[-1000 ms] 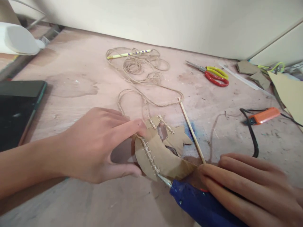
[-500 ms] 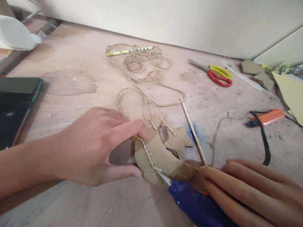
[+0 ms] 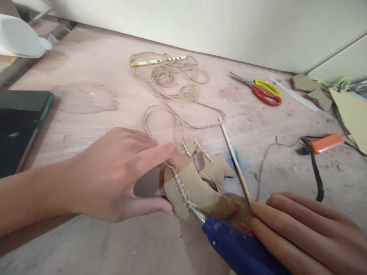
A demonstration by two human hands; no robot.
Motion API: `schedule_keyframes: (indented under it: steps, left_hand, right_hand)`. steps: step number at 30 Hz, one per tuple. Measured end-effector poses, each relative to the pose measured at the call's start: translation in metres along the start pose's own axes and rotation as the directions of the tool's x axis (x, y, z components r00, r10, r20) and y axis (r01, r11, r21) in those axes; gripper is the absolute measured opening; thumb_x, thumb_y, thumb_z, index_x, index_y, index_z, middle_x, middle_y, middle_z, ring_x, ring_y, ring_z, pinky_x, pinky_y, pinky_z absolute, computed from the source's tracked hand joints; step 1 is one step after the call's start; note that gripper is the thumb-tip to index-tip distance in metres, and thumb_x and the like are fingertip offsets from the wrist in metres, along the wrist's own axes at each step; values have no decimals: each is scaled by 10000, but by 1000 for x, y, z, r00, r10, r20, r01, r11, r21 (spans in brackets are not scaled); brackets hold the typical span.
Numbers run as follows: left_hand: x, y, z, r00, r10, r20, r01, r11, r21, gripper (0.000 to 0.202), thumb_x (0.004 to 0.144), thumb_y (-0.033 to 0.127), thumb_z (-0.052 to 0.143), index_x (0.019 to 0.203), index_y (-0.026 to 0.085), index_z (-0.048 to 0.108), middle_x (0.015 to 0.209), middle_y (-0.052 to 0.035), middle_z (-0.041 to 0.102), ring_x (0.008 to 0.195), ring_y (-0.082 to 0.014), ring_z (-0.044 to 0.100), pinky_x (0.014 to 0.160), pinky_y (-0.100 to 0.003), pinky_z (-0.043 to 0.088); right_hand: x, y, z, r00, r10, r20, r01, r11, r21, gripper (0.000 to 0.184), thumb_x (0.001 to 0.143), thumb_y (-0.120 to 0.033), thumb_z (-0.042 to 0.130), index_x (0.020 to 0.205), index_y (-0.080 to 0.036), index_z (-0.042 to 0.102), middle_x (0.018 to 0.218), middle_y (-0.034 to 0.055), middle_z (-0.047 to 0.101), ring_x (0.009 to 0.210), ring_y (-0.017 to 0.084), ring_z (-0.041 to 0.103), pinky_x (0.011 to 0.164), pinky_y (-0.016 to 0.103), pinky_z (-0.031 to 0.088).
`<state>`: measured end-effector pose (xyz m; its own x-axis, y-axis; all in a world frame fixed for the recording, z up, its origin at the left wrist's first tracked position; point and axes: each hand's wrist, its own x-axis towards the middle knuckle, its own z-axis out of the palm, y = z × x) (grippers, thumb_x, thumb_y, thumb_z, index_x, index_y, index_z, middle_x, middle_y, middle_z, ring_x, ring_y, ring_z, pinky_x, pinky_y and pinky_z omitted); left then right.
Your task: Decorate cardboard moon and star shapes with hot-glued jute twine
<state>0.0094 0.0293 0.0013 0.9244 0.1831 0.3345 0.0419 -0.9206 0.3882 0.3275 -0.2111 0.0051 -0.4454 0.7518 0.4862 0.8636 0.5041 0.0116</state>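
My right hand is wrapped around a blue hot glue gun, its grip hidden. The gun's metal nozzle touches a curved cardboard cutout, at the lower end of a line of twine stuck along its edge. The index fingertip of my left hand presses the twine and cardboard at the upper end, with the thumb at the near edge. Behind it is a star-pointed cardboard piece with short twine strips. A thin wooden stick lies beside my right fingertips.
Loose twine lies tangled around a yellow pencil. Scissors with red and yellow handles and an orange cutter are on the right. A dark tablet-like device and white bottle stand left; cardboard scraps lie far right.
The glue gun's nozzle has shifted very slightly left along the twine's lower end. My right fingers have moved a little to the right. My left hand stays on the cardboard.
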Motion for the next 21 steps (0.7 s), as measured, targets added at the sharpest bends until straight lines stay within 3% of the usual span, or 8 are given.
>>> schedule_keyframes:
  steps: [7,14,21]
  left_hand:
    - [2,-1,-2,1000,10,3,-10,999,31,444,1335,707,676,1471,286,638,1001,8,868,776,-254,798,721,-381,509]
    - [5,-1,-2,998,-58,19,59,997,-52,406,1244,685,836,1408,348,681,906,38,809,621,-226,623,651,-404,451]
    - [9,0,0,1000,-6,4,6,999,32,435,1326,742,659,1398,314,646,746,93,562,551,-193,528,602,-387,375]
  right_hand:
    - [2,-1,0,1000,17,-14,-16,999,33,203,1089,-145,788,953,-281,853,905,44,944,773,239,905,752,311,757]
    - [0,-4,0,997,79,-24,-79,997,17,253,1085,-139,774,892,-295,821,877,21,925,744,235,892,754,314,770]
    - [-1,-3,-5,995,91,-27,-90,995,32,249,1114,-175,794,901,-291,849,876,46,915,793,254,889,794,329,764]
